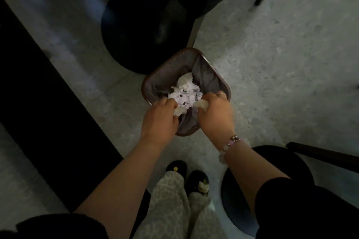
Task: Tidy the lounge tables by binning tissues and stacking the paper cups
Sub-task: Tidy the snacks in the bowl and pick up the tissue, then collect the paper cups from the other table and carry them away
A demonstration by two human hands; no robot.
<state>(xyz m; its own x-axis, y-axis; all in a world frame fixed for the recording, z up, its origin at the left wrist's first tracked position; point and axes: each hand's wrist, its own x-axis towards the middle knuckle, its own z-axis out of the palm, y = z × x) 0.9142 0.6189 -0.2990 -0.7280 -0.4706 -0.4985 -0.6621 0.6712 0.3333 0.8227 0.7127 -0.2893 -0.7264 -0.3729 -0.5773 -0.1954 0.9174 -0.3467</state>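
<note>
A small brown bin [217, 75] with a grey liner stands on the floor in front of me. Crumpled white tissues [186, 91] lie heaped inside it. My left hand [159, 120] hovers over the bin's near left rim, fingers curled around a scrap of tissue [43, 111]. My right hand [215, 112], with a ring and a bead bracelet on the wrist, is over the near right rim and is closed on another piece of tissue [201, 104]. No paper cups are in view.
A dark round table base [136, 31] and a chair leg [194, 29] stand just behind the bin. A dark table edge [38, 103] runs along the left. Another round base [242, 200] and a chair leg [320, 155] are at the lower right. My slippered feet [186, 178] stand below the bin.
</note>
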